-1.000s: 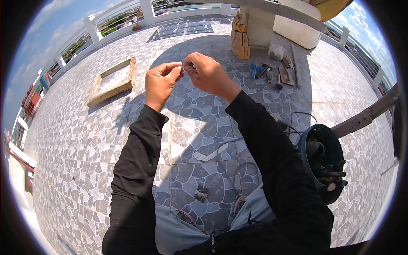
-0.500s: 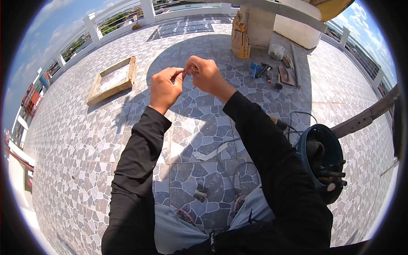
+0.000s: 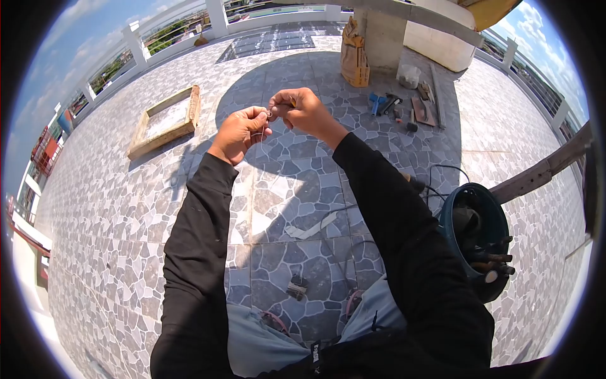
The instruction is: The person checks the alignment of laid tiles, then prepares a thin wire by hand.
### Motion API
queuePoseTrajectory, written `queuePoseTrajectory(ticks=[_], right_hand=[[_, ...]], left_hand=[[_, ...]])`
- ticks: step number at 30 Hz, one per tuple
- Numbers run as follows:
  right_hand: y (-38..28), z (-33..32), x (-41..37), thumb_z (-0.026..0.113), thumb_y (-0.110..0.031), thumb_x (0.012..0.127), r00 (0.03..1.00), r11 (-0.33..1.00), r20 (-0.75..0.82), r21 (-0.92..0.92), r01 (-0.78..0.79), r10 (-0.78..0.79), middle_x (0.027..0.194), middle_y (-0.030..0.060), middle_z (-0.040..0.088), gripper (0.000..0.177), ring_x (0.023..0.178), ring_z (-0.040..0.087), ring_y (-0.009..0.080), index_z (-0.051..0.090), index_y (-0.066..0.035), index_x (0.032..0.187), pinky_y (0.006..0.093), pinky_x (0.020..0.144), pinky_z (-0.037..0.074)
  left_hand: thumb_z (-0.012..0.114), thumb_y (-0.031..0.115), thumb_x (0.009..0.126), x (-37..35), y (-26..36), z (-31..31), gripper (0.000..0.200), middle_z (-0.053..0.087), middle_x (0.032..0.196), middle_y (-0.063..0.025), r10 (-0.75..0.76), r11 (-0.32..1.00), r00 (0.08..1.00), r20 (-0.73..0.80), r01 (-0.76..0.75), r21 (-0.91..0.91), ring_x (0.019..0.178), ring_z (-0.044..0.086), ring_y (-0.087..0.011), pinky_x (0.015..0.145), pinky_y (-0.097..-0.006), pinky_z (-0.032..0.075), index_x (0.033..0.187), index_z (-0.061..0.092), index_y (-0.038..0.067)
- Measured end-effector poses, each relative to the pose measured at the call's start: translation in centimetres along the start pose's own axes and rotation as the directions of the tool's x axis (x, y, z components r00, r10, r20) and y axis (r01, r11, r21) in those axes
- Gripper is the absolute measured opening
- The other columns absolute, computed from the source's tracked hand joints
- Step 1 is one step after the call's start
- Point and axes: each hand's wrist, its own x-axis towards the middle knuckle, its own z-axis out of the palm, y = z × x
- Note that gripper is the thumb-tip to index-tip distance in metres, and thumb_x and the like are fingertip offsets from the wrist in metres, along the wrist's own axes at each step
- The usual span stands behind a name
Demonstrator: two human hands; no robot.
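Observation:
A thin pale string or wire (image 3: 262,134) runs between my fingertips, with a small loop near them and a loose end hanging down. My left hand (image 3: 240,134) pinches it between thumb and forefinger. Just to the right, my right hand (image 3: 302,112) is closed at the loop, its fingertips nearly touching the left ones. A small yellowish bit shows at the right fingers, too small to make out. Both hands are held up over the tiled floor (image 3: 271,208).
A wooden frame (image 3: 165,123) lies at the left. Beyond my hands stand a paper bag (image 3: 355,54) and several tools near a blue tool (image 3: 377,103). A dark bucket (image 3: 447,221) with tools sits at the right, cables beside it. A white strip (image 3: 309,231) lies below.
My left hand has shifted slightly left and down and turned. The thin string with its hanging end now shows between the hands. My right hand has moved a little left.

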Motion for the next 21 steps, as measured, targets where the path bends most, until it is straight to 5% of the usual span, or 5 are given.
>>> queuePoseTrajectory(ticks=[3,5,8,14,21], right_hand=[[0.1,0.5,-0.5,0.064,0.0,0.086,0.999,0.999,0.014,-0.041,-0.037,0.037,0.08,0.0086,0.069,0.008,0.064,0.06,0.01,0.066,-0.001,0.093,0.0235,0.055,0.048],[0.1,1.2,-0.4,0.067,-0.001,0.085,0.916,0.897,-0.107,-0.276,0.346,-0.386,0.081,0.0074,0.069,0.006,0.067,0.063,0.0131,0.068,-0.003,0.09,0.0242,0.055,0.049],[-0.4,1.2,-0.1,0.069,-0.002,0.082,0.761,0.678,-0.074,-0.515,0.525,-0.645,0.082,0.0067,0.068,0.006,0.068,0.066,0.0167,0.068,-0.003,0.089,0.0267,0.058,0.051],[-0.9,0.9,-0.2,0.067,0.004,0.077,0.794,0.752,-0.172,-0.484,0.448,-0.583,0.077,0.0107,0.065,0.009,0.071,0.067,0.0256,0.067,-0.003,0.083,0.0315,0.062,0.053],[-0.7,0.9,-0.1,0.066,0.005,0.077,0.823,0.801,-0.202,-0.438,0.409,-0.53,0.077,0.0119,0.065,0.009,0.069,0.066,0.0252,0.066,-0.001,0.083,0.0314,0.061,0.052]], left_hand=[[0.058,0.02,0.096,-0.1,-0.4,-0.3,0.016,0.062,0.089,0.0013,-0.05,0.997,0.997,0.062,0.054,-0.059,0.074,0.061,-0.0086,0.068,-0.0218,0.05,0.103,0.06,0.007],[0.057,0.019,0.096,0.2,-0.5,-0.4,0.014,0.062,0.087,0.001,-0.064,0.954,0.989,0.133,0.1,-0.284,0.076,0.061,-0.009,0.067,-0.0206,0.05,0.103,0.06,0.007],[0.057,0.019,0.096,0.2,0.3,-0.3,0.013,0.061,0.085,0.0014,-0.116,0.91,0.978,0.174,0.175,-0.376,0.077,0.061,-0.0095,0.067,-0.0215,0.051,0.102,0.06,0.007],[0.063,0.017,0.093,-0.4,1.1,1.3,0.017,0.066,0.089,-0.0014,0.064,0.994,0.993,-0.096,-0.072,-0.081,0.081,0.066,-0.0109,0.07,-0.0227,0.052,0.104,0.062,0.005],[0.066,0.014,0.09,-0.5,1.0,1.3,0.024,0.069,0.094,-0.0036,0.038,0.966,0.999,-0.022,-0.042,-0.255,0.085,0.067,-0.0113,0.072,-0.022,0.052,0.112,0.063,0.004]])
